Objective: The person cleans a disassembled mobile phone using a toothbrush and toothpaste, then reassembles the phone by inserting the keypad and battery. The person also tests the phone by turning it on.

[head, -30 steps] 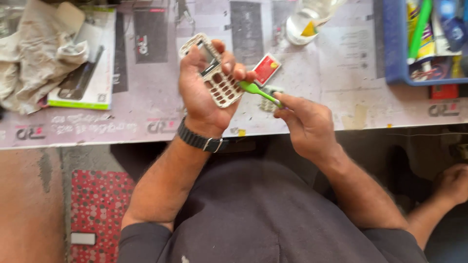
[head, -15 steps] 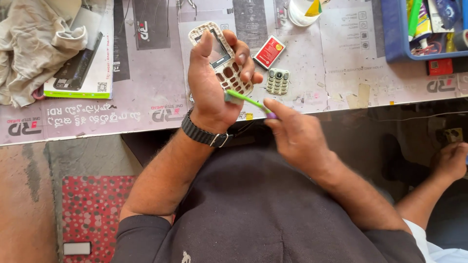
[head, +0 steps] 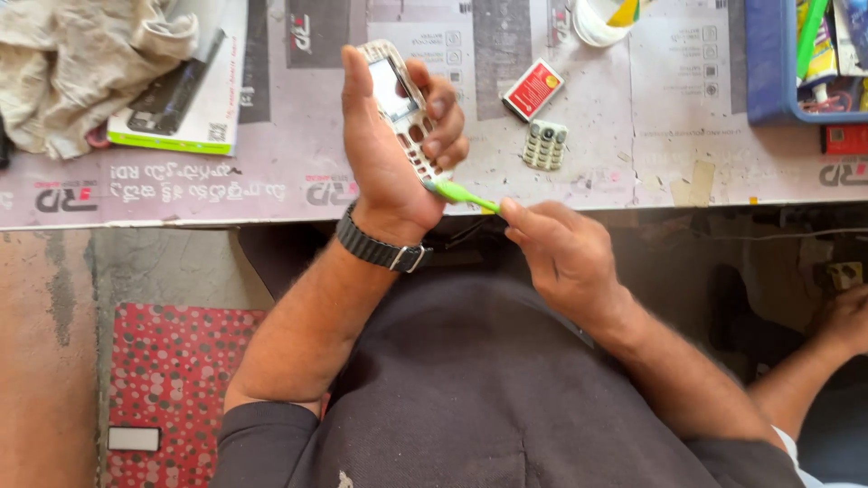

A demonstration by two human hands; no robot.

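Observation:
My left hand (head: 389, 149) grips a white phone front cover (head: 404, 107) with empty key holes, held upright above the table edge. A black watch sits on that wrist. My right hand (head: 561, 258) pinches a green brush (head: 461, 193) whose tip touches the cover's lower end. On the table just beyond lie a grey keypad (head: 545, 145) and a red battery (head: 533, 89).
A paper-covered table (head: 271, 181) carries a crumpled cloth (head: 81, 63), a green-edged box with a dark item on it (head: 181, 99), a white cup (head: 601, 18) and a blue tray of tools (head: 768, 63). Another person's hand (head: 845, 316) shows at right. A red dotted mat (head: 172, 380) lies below.
Both hands have drawn nearer to me, to the table's front edge. The brush has slid from the cover's middle to its lower end. The keypad is now uncovered on the table.

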